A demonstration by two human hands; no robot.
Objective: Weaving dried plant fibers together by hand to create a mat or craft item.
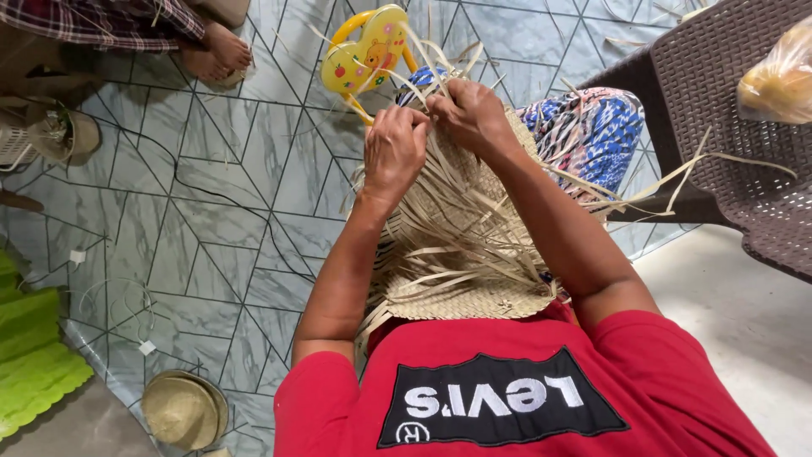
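Nearest, the half-woven tan straw hat (457, 254); above its brim, left hand (393, 152) and right hand (469, 114) pinch loose strips, plaiting; tightening seems due.

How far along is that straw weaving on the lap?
Done: a tightly woven round section sits near the red shirt, like the finished straw hat on the floor. In hand: the left hand and right hand pinch strips at the weave's far edge. Left: many loose straw strips stick out unwoven, so a good share seems to remain.
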